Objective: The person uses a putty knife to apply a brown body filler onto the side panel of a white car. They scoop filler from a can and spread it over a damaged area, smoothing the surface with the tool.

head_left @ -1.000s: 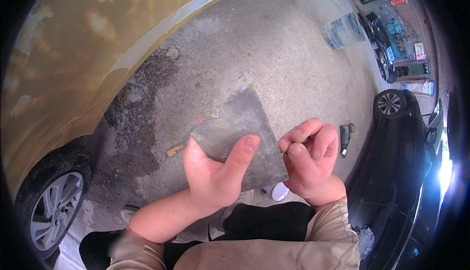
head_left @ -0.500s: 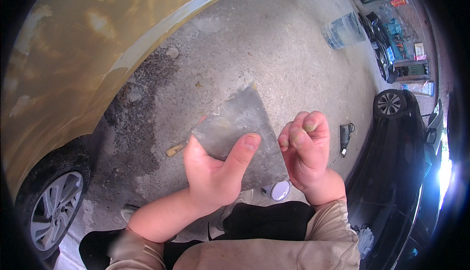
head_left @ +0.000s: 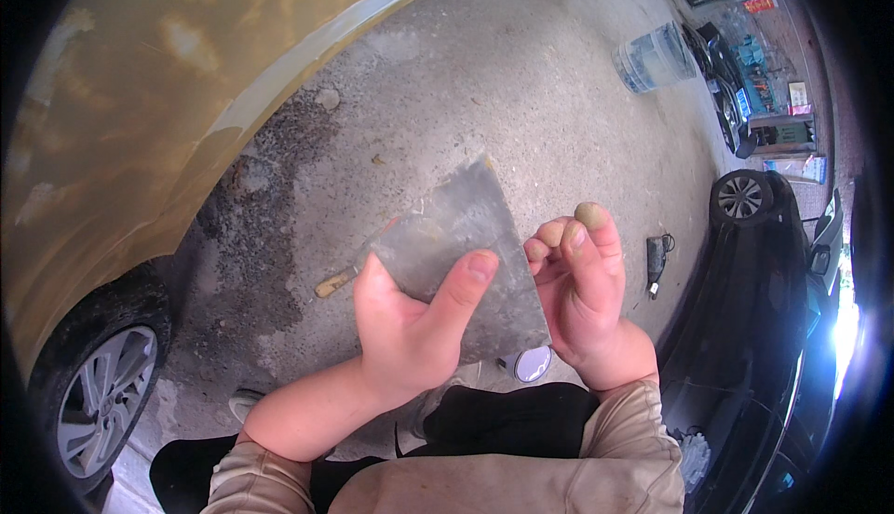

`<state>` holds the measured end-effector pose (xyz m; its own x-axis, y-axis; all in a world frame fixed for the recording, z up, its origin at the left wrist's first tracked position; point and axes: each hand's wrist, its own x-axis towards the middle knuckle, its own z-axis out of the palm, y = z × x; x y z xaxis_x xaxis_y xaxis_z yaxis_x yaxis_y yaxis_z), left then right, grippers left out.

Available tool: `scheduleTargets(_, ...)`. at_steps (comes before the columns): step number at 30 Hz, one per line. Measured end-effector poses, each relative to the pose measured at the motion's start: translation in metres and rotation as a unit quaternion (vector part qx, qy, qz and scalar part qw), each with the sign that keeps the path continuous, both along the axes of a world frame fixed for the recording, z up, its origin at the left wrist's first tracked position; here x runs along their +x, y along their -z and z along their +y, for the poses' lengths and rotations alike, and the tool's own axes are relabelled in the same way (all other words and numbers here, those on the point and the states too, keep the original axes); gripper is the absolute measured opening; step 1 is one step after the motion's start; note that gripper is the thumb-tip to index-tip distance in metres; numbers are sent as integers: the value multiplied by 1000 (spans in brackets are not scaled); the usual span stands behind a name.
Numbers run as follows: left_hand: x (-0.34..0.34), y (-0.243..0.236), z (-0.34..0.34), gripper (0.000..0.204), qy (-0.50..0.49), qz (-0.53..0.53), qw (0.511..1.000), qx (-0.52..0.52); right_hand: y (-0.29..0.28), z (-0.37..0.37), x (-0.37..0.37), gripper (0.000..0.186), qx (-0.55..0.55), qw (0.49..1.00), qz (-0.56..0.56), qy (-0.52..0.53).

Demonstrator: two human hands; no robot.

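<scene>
My left hand (head_left: 405, 323) grips a thin grey plate (head_left: 447, 225), its thumb pressed flat on the smeared top face and its other fingers hidden underneath. The plate is tilted, with a worn, chipped upper corner. A short yellowish wooden handle (head_left: 332, 285) sticks out left of that hand; whether the hand holds it or it lies on the ground I cannot tell. Beside the plate's right edge, my right hand (head_left: 587, 295) is raised with fingers curled and thumb drawn against them. Yellowish-green paste coats its fingertips, and I see no object in it.
A car body with yellowish patches (head_left: 158, 114) and its wheel (head_left: 107, 407) take up the left. At the right stands a dark car (head_left: 736, 328). On the concrete are a clear bucket (head_left: 655, 58), a black corded tool (head_left: 658, 264) and a small round tin (head_left: 533, 363) near my legs.
My right hand has risen slightly, and its fingertips and thumb have shifted against each other. The plate and my left hand have moved slightly to the right.
</scene>
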<state>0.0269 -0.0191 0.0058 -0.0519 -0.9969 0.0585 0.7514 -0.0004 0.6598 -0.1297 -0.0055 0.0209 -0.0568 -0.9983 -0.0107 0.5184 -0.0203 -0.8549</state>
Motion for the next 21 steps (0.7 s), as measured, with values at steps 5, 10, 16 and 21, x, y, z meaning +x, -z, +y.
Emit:
scheduleTargets(5, -1, 1, 3, 17, 12, 11, 999, 31, -3, 2, 6, 19, 2, 1000, 7, -14)
scheduleTargets(10, -4, 3, 2, 19, 15, 9, 999, 39, -6, 4, 10, 22, 15, 1000, 4, -12)
scheduleTargets(16, -2, -4, 3, 19, 82, 84, 988, 99, 0, 5, 9, 22, 14, 1000, -7, -16)
scheduleTargets(21, -4, -8, 8, 18, 128, 125, 967, 184, 2, 8, 10, 24, -89, 991, 97, 2)
